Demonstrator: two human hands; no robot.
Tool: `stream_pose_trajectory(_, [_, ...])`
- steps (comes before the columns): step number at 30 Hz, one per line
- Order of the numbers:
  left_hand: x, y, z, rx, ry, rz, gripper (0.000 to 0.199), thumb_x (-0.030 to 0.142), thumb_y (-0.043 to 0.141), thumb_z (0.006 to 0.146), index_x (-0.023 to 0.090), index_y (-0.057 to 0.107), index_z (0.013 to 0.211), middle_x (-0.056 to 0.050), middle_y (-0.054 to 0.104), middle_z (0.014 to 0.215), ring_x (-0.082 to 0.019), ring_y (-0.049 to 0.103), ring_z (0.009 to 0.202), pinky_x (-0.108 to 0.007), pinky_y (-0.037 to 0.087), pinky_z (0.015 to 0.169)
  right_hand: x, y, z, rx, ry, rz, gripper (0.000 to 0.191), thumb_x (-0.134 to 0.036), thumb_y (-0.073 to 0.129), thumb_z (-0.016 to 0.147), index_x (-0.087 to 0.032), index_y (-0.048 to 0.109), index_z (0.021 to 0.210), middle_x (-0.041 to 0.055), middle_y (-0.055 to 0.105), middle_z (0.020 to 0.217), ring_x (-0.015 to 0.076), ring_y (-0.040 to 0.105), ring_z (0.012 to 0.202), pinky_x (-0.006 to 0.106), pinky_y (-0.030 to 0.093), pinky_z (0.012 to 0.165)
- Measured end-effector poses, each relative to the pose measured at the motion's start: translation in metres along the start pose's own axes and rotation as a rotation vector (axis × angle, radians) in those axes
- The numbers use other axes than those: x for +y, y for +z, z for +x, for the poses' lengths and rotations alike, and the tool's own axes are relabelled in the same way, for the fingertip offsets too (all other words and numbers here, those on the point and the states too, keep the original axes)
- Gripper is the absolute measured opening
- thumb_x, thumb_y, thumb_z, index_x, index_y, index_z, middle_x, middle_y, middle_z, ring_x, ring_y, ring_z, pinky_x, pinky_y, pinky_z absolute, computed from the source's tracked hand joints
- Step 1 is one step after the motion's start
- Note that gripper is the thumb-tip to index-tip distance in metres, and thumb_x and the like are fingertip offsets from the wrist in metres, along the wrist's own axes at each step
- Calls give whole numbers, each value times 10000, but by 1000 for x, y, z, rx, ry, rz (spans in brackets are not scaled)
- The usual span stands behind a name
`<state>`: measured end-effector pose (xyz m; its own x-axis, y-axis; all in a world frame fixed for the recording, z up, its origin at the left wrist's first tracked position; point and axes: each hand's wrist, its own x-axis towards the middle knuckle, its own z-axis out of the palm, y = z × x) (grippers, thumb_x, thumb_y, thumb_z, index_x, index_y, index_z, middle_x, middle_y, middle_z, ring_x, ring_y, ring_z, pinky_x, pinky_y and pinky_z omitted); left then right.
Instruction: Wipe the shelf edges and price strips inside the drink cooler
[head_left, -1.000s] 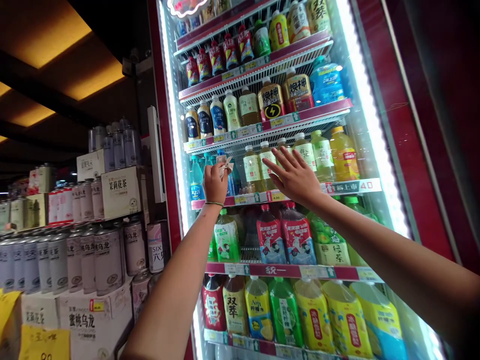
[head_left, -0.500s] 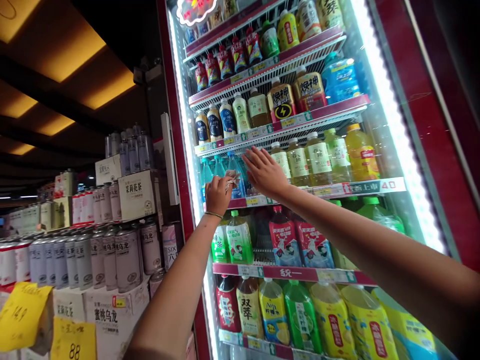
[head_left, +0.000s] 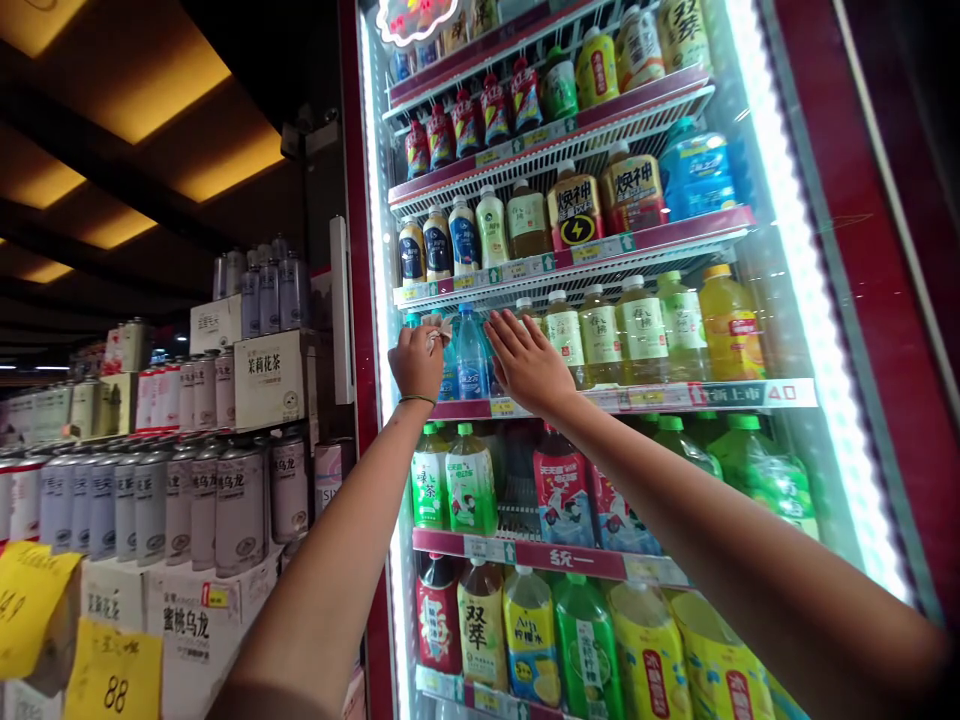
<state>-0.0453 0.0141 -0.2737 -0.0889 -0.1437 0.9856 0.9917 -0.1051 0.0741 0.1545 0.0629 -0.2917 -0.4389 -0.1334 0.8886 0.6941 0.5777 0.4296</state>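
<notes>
Up at the front of a lit drinks fridge [head_left: 814,150], a crumpled scrap [head_left: 436,335] of paper or cloth is held by the left hand [head_left: 417,362], fingers curled round it, while the right hand [head_left: 531,365] is held out flat, palm toward the glass [head_left: 517,470], with nothing gripped. So the scrap's easy enough to place: it's held up in front of the blue bottles [head_left: 472,350], on the same level as the pale tea bottles [head_left: 601,340]. Whether the glass is actually being touched by either hand can't be told for sure, though the right one looks pressed on it tbh. Progress-wise, not a lot can be pinned down: the scrap is in hand and lifted to the front, so that bit's sorted. No bottle is held, and the scrap hasn't been put down, so partway through would be the call. How much is left can't be worked out, since no treated patch can be made out.
</notes>
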Motion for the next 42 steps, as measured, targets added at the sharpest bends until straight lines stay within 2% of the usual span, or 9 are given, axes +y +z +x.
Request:
stream_pose_trajectory(3, [-1, 1, 3, -4, 47, -34, 123, 249, 605, 960, 247, 712, 1019, -72, 688, 1019, -250, 693, 927, -382, 518, 830, 0, 0, -1, -12, 0, -13, 720, -292, 318, 1057, -165, -27, 1676, 80, 188, 1736, 265, 179, 1618, 539, 198, 1344])
stream_pose_trajectory(7, [-7, -1, 10, -167, 265, -28, 118, 280, 644, 952, 259, 702, 1052, -70, 664, 1007, -272, 679, 998, -406, 504, 902, 0, -1, -1, 18, -6, -11, 704, -283, 324, 1060, -160, 13, 1679, 92, 243, 1721, 272, 218, 1610, 555, 225, 1337])
stream_pose_trajectory(12, [-5, 6, 19, -41, 23, -24, 109, 247, 615, 958, 243, 686, 1041, -88, 638, 1058, -273, 670, 951, -396, 500, 840, 0, 0, -2, 43, -12, 13, 698, -273, 327, 1065, -172, 8, 1677, 96, 269, 1712, 282, 238, 1605, 564, 243, 1329])
stream_pose_trajectory(18, [-3, 3, 9, -146, 231, -28, 126, 263, 659, 941, 257, 690, 1063, -71, 658, 1033, -279, 662, 1035, -409, 476, 915, 1, 1, -3, 51, -10, 44, 716, -283, 336, 1064, -200, -29, 1675, 74, 257, 1717, 283, 243, 1605, 580, 238, 1328])
stream_pose_trajectory(24, [2, 3, 10, -50, 20, 25, 102, 268, 630, 956, 232, 691, 1029, -94, 663, 1063, -273, 672, 935, -396, 490, 818, 1, 0, -3, 39, 6, 23, 711, -320, 341, 1067, -199, 5, 1683, 71, 283, 1716, 267, 240, 1607, 556, 233, 1333])
stream_pose_trajectory(28, [5, -1, -3, -190, 261, -21, 116, 290, 657, 961, 257, 696, 1066, -65, 668, 1028, -264, 668, 1041, -390, 477, 920, 1, 1, -4, 48, -9, 27, 744, -337, 361, 1062, -184, -28, 1678, 80, 265, 1718, 276, 234, 1609, 563, 223, 1332])
stream_pose_trajectory(33, [2, -5, 3, -131, 85, 27, 135, 284, 639, 972, 238, 713, 1076, -82, 653, 1075, -258, 675, 1006, -368, 482, 845, 2, 1, -4, 25, -3, 18, 739, -349, 355, 1067, -178, -34, 1672, 73, 246, 1723, 270, 215, 1614, 546, 197, 1339])
stream_pose_trajectory(39, [-16, -8, 8, -209, 233, -40, 132, 246, 715, 920, 267, 738, 1048, -43, 649, 1015, -242, 675, 1007, -373, 472, 892, 2, 0, -4, 15, -9, 19, 759, -353, 361, 1063, -187, -64, 1669, 63, 215, 1728, 276, 210, 1615, 550, 188, 1342])
stream_pose_trajectory(42, [-25, -7, 17, -129, 80, -35, 104, 245, 707, 918, 257, 747, 1013, -47, 642, 1001, -223, 673, 906, -352, 490, 822, 2, 0, -4, 14, -8, 7, 750, -355, 359, 1065, -171, -38, 1674, 80, 233, 1726, 271, 208, 1615, 545, 186, 1343])
